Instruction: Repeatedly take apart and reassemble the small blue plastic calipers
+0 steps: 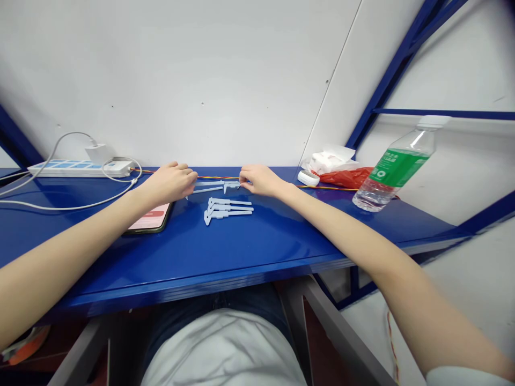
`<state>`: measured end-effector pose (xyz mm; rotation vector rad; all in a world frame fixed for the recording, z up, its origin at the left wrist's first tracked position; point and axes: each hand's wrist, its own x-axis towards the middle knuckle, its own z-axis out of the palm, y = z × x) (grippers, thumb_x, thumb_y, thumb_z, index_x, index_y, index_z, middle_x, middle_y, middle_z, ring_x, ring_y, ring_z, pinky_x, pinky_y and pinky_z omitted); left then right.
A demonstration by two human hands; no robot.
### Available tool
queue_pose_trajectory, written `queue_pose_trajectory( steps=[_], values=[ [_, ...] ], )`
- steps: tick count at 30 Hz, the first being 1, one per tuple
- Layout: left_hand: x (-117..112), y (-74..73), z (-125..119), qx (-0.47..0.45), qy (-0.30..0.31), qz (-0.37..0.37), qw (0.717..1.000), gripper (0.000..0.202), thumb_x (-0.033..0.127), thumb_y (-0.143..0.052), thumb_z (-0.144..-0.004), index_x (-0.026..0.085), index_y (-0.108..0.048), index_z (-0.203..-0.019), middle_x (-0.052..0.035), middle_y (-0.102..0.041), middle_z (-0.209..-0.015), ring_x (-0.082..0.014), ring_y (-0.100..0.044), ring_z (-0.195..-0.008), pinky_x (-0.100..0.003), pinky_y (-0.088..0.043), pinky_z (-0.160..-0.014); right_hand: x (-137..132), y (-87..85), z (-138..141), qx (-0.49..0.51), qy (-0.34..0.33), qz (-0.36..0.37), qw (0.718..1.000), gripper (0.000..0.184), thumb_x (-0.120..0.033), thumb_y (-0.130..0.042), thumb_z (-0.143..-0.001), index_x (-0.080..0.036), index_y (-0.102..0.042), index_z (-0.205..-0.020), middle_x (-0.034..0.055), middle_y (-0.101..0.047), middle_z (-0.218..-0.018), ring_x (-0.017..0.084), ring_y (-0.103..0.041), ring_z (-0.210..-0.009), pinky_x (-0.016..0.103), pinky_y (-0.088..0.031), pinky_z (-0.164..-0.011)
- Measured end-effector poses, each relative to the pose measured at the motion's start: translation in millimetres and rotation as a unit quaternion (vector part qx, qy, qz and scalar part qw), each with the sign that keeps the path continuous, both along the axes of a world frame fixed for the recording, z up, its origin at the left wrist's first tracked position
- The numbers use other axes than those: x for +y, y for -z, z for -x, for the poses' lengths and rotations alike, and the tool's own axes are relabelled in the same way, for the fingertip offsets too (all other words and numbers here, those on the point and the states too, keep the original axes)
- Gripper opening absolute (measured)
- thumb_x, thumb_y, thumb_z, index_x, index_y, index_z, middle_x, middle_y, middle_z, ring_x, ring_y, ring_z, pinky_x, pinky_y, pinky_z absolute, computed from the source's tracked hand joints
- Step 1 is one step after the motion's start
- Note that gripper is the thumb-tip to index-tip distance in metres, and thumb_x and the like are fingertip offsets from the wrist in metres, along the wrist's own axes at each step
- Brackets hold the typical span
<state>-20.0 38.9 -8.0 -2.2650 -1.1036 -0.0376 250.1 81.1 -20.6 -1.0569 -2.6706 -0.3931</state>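
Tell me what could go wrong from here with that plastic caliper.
The pale blue plastic caliper seems pinched only at its ends by the left hand and right hand; it could slip and drop onto the three other calipers lying just in front, knocking them out of line. The thin red-and-yellow wire runs close behind it and might snag it. The phone, partly beneath the left forearm, could get nudged.

The left hand (169,182) and right hand (259,179) hold a pale blue plastic caliper (209,186) by its ends over the blue surface (257,236). Three more calipers (227,208) lie just below at six o'clock, a smartphone (151,219) at eight o'clock, a water bottle (396,166) at three o'clock.
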Motion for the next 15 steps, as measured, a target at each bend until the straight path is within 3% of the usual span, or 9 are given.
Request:
queue_pose_trajectory(
  steps=[8, 15],
  values=[
    [-0.8, -2.4, 1.7, 0.026, -0.013, 0.01, 1.0, 0.028, 0.026, -0.035, -0.089, 0.018, -0.062, -0.088, -0.0086, -0.069, -0.087, -0.0204, -0.061, -0.089, -0.031, -0.039, -0.078, 0.5, -0.3, -2.0, 0.011, 0.003, -0.013, 1.0, 0.015, -0.013, -0.046, -0.083, -0.015, -0.061, -0.083, 0.0076, -0.063, -0.088, 0.016, -0.049, -0.077, 0.027, -0.031, -0.067],
    [-2.7, -2.7, -0.4, 0.015, 0.018, -0.001, 1.0, 0.034, 0.026, -0.032, -0.091, 0.016, -0.064, -0.09, -0.0115, -0.068, -0.085, -0.0222, -0.061, -0.085, -0.034, -0.04, -0.078, -3.9, -0.3, 1.8, 0.024, -0.018, -0.022, 0.999, 0.015, -0.015, -0.045, -0.085, -0.016, -0.059, -0.085, 0.0075, -0.062, -0.089, 0.016, -0.049, -0.079, 0.028, -0.032, -0.07]
  ],
)
